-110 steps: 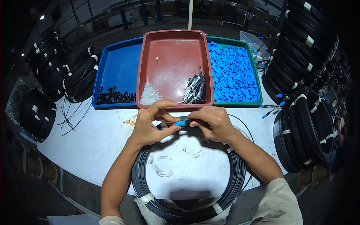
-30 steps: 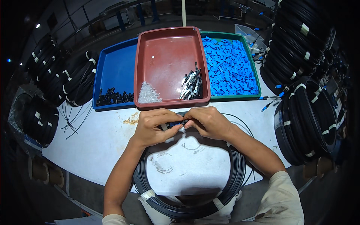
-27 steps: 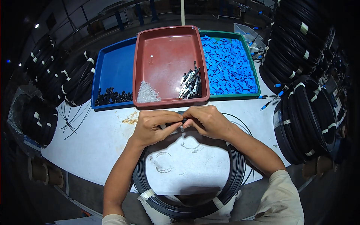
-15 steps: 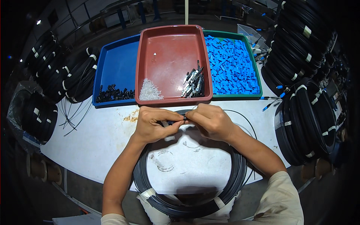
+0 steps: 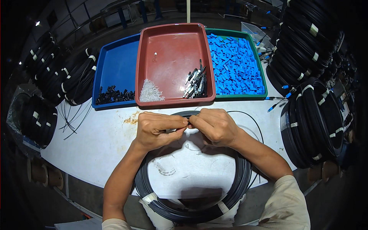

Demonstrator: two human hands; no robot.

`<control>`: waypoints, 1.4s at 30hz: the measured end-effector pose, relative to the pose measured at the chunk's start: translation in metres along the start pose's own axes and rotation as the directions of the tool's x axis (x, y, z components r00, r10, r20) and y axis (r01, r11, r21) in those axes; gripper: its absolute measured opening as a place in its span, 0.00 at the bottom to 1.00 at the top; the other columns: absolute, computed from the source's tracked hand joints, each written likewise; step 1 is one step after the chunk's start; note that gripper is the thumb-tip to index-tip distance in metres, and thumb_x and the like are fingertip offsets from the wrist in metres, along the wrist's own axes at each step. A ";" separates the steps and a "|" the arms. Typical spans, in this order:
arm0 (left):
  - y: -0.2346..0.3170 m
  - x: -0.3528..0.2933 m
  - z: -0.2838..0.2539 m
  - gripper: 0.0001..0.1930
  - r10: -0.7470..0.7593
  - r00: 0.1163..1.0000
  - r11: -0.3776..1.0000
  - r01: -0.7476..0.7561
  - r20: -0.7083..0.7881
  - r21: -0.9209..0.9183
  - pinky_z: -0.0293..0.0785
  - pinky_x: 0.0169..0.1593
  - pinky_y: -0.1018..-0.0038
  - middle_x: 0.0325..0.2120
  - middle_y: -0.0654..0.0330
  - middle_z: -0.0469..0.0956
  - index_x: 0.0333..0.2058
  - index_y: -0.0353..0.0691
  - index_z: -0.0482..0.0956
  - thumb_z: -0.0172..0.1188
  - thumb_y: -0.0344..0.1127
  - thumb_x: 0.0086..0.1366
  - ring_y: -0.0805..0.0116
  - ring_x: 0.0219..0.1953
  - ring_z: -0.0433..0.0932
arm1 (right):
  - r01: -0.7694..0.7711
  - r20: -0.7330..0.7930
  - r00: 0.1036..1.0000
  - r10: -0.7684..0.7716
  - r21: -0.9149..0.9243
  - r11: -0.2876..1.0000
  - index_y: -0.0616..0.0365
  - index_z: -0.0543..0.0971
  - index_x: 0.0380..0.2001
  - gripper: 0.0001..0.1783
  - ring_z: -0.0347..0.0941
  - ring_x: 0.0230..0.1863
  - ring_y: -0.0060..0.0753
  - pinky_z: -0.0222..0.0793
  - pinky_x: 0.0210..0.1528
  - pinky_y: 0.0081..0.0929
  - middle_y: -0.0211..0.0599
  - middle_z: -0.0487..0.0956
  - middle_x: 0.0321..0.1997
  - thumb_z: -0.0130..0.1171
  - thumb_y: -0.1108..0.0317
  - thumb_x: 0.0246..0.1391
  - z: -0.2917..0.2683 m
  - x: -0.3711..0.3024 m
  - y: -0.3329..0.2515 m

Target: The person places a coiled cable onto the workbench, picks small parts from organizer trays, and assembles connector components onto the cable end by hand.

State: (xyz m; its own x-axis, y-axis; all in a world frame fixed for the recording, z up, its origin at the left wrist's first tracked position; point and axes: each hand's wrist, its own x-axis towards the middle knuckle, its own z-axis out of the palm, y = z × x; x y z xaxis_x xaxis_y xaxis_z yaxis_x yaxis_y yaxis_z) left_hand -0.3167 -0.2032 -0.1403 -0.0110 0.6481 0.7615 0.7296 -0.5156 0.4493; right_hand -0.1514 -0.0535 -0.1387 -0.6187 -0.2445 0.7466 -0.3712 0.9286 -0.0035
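My left hand (image 5: pixel 159 129) and my right hand (image 5: pixel 215 127) meet fingertip to fingertip over the far side of a coil of black cable (image 5: pixel 143 180). Both are closed in a pinch on something small and dark, mostly hidden by the fingers, so its kind does not show. White tape bands hold the coil, which lies partly on the white table and overhangs its near edge toward my lap. A loose length of black cable (image 5: pixel 257 128) arcs out to the right of my right hand.
Beyond my hands stand a blue tray (image 5: pixel 115 73) with small black parts, a red tray (image 5: pixel 172 50) with clear sleeves and black-and-silver connector pieces, and a green tray (image 5: pixel 264 84) full of blue connector housings. Taped cable coils (image 5: pixel 306 126) are stacked at right, more coils (image 5: pixel 38 119) at left.
The whole view has shifted slightly, with the trays a little further left. My hands stay pinched together; the dark bit formerly visible beneath my left fingers is now more covered.
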 end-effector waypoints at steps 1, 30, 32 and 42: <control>0.000 0.000 0.000 0.09 0.001 1.000 1.000 -0.001 0.000 0.000 0.85 0.34 0.76 0.30 0.54 0.87 0.31 0.35 0.89 0.70 0.22 0.49 0.68 0.28 0.87 | -0.032 0.022 0.999 0.032 0.028 0.999 0.64 0.77 0.30 0.08 0.74 0.23 0.38 0.71 0.26 0.33 0.37 0.74 0.22 0.62 0.76 0.42 0.000 -0.001 0.000; 0.001 -0.001 -0.002 0.10 -0.107 0.994 0.993 0.107 0.008 -0.049 0.85 0.35 0.77 0.30 0.50 0.87 0.34 0.32 0.88 0.70 0.20 0.50 0.65 0.30 0.88 | -0.067 -0.060 0.996 0.066 -0.021 0.998 0.58 0.78 0.31 0.09 0.74 0.20 0.35 0.67 0.20 0.32 0.32 0.76 0.21 0.64 0.73 0.42 0.003 -0.001 0.005; 0.000 -0.002 -0.001 0.10 -0.083 0.997 0.996 0.083 0.008 -0.042 0.85 0.34 0.77 0.30 0.50 0.87 0.34 0.32 0.88 0.70 0.20 0.50 0.65 0.30 0.88 | -0.084 -0.008 0.996 0.084 -0.021 0.996 0.58 0.78 0.32 0.09 0.74 0.20 0.35 0.67 0.20 0.32 0.32 0.77 0.21 0.64 0.74 0.43 0.001 -0.001 0.004; -0.002 -0.002 -0.001 0.09 -0.107 0.994 0.994 0.107 -0.011 -0.021 0.83 0.31 0.79 0.31 0.55 0.87 0.32 0.35 0.89 0.71 0.22 0.50 0.70 0.26 0.86 | -0.124 -0.056 0.991 0.125 0.023 0.992 0.58 0.79 0.32 0.09 0.76 0.21 0.36 0.67 0.20 0.33 0.34 0.78 0.22 0.66 0.73 0.45 0.004 -0.001 0.005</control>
State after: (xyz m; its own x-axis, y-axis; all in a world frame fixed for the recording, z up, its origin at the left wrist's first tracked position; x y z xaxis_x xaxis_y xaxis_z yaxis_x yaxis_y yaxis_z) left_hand -0.3192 -0.2044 -0.1424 -0.0963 0.6936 0.7139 0.7094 -0.4553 0.5380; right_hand -0.1554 -0.0493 -0.1421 -0.6206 -0.1108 0.7763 -0.3076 0.9450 -0.1110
